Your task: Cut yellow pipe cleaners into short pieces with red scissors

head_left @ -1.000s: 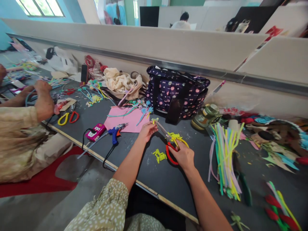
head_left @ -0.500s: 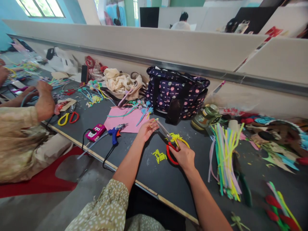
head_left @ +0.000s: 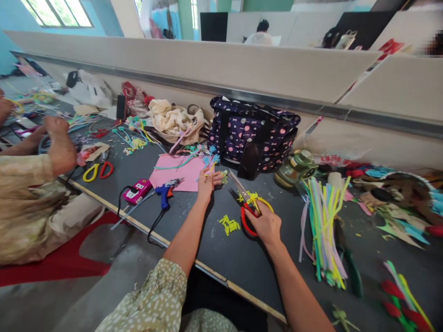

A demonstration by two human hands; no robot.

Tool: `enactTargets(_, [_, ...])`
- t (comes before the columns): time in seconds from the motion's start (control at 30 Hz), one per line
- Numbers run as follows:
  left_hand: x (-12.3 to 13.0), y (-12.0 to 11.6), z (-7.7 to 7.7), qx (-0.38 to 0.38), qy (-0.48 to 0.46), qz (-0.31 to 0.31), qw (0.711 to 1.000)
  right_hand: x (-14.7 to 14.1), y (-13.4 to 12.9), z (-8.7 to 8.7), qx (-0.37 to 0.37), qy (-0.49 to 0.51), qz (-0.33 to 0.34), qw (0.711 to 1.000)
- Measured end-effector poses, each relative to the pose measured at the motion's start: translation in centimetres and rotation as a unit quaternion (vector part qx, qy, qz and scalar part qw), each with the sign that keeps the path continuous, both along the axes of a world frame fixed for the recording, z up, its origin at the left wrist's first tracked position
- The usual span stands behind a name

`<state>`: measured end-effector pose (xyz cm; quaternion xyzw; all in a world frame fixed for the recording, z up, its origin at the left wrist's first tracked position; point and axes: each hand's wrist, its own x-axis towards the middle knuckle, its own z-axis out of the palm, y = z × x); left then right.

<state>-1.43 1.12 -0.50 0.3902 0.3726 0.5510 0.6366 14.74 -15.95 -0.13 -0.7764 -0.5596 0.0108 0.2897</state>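
My right hand (head_left: 266, 223) is closed round the red and yellow handles of the scissors (head_left: 245, 196), whose blades point up and to the left. Beside the blades lies a pile of small yellow pieces (head_left: 252, 197), and a second yellow pile (head_left: 229, 225) sits nearer the table's front edge. My left hand (head_left: 209, 180) is over the right edge of the pink sheet (head_left: 183, 173), its fingers apart and nothing plainly held. Near its fingertips are small pale yellow-green pieces (head_left: 224, 177). Blue stems (head_left: 210, 159) lie on the sheet just above the hand.
A blue glue gun (head_left: 164, 193) and a pink box (head_left: 137, 191) are at the left. Behind stand a dark patterned bag (head_left: 238, 131) and a green jar (head_left: 296, 168). Colourful stems (head_left: 325, 230) lie at the right. Another person's arm (head_left: 60, 145) rests at far left.
My left hand has moved left, away from the scissor tips to the pink sheet, and its fingers have spread. The right hand with the scissors has barely moved.
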Motion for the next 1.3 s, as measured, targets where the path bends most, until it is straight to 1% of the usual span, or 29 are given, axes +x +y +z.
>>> enactTargets(0.07, [-0.1, 0.3, -0.3, 0.019, 0.044, 0.023, 0.999, 0.0, 0.0, -0.1, 0.003, 0.0, -0.003, 1.0])
enactTargets(0.17, [-0.5, 0.4, -0.3, 0.025, 0.1, 0.002, 0.995, 0.2, 0.0, -0.3, 0.009, 0.008, -0.009, 1.0])
enactTargets(0.23, [-0.8, 0.2, 0.0, 0.01, 0.135, -0.048, 0.99, 0.2, 0.0, -0.4, 0.009, 0.019, -0.007, 1.0])
enactTargets(0.27, [-1.0, 0.1, 0.2, -0.002, 0.149, -0.089, 0.985, 0.3, 0.1, -0.4, 0.01, 0.022, -0.007, 1.0])
enactTargets(0.33, [-1.1, -0.2, 0.3, -0.032, 0.179, -0.197, 0.963, 0.3, 0.0, -0.4, 0.011, 0.02, -0.004, 1.0])
enactTargets(0.37, [-1.0, -0.2, 0.2, -0.044, 0.191, -0.23, 0.953, 0.3, 0.0, -0.4, 0.013, 0.017, -0.003, 1.0])
enactTargets(0.4, [-0.9, -0.2, 0.1, -0.048, 0.198, -0.241, 0.949, 0.2, 0.0, -0.3, 0.014, 0.015, -0.002, 1.0])
enactTargets(0.43, [-0.7, -0.2, 0.0, -0.041, 0.197, -0.233, 0.951, 0.2, 0.0, -0.3, 0.014, 0.013, 0.0, 1.0])
enactTargets(0.53, [-0.2, 0.1, -0.1, 0.017, 0.153, -0.169, 0.973, 0.1, 0.0, -0.1, 0.011, 0.011, 0.006, 1.0])
enactTargets(0.57, [-0.2, 0.2, -0.1, 0.034, 0.134, -0.157, 0.978, 0.1, 0.0, -0.1, 0.011, 0.009, 0.007, 1.0])
enactTargets(0.63, [-0.3, 0.3, 0.3, 0.045, 0.106, -0.15, 0.982, 0.2, 0.0, -0.2, 0.014, 0.004, 0.003, 1.0])
enactTargets(0.7, [-0.6, 0.2, 0.7, 0.037, 0.093, -0.152, 0.983, 0.2, 0.0, -0.2, 0.02, 0.002, -0.004, 1.0])
enactTargets(0.77, [-0.7, 0.1, 0.8, 0.02, 0.084, -0.17, 0.982, 0.2, 0.1, -0.2, 0.024, 0.002, -0.006, 1.0])
enactTargets(0.87, [-0.2, 0.1, 0.2, -0.021, 0.081, -0.235, 0.968, 0.1, 0.1, -0.1, 0.022, 0.005, -0.002, 1.0])
enactTargets(0.9, [0.1, 0.2, -0.1, -0.035, 0.084, -0.244, 0.966, 0.1, 0.0, 0.0, 0.02, 0.006, -0.001, 1.0])
enactTargets(0.93, [0.3, 0.3, -0.3, -0.035, 0.078, -0.23, 0.969, 0.0, 0.0, 0.1, 0.019, 0.006, 0.001, 1.0])
enactTargets(1.0, [0.6, 0.5, -0.5, -0.007, 0.057, -0.176, 0.983, 0.0, 0.0, 0.2, 0.015, 0.006, 0.002, 1.0])
enactTargets(1.07, [0.3, 0.6, -0.1, 0.023, 0.038, -0.124, 0.991, 0.1, 0.0, 0.3, 0.015, 0.004, -0.002, 1.0])
enactTargets(1.1, [0.0, 0.5, 0.3, 0.027, 0.033, -0.118, 0.992, 0.1, 0.0, 0.3, 0.014, 0.003, -0.004, 1.0])
enactTargets(1.13, [-0.3, 0.4, 0.6, 0.025, 0.04, -0.114, 0.992, 0.1, 0.0, 0.3, 0.014, 0.003, -0.006, 1.0])
enactTargets(1.2, [-1.0, 0.2, 1.2, 0.009, 0.094, -0.11, 0.989, 0.2, 0.0, 0.3, 0.013, 0.004, -0.007, 1.0])
enactTargets(1.3, [-1.7, 0.0, 1.4, -0.004, 0.2, -0.13, 0.971, 0.2, 0.0, 0.1, 0.01, 0.002, -0.004, 1.0])
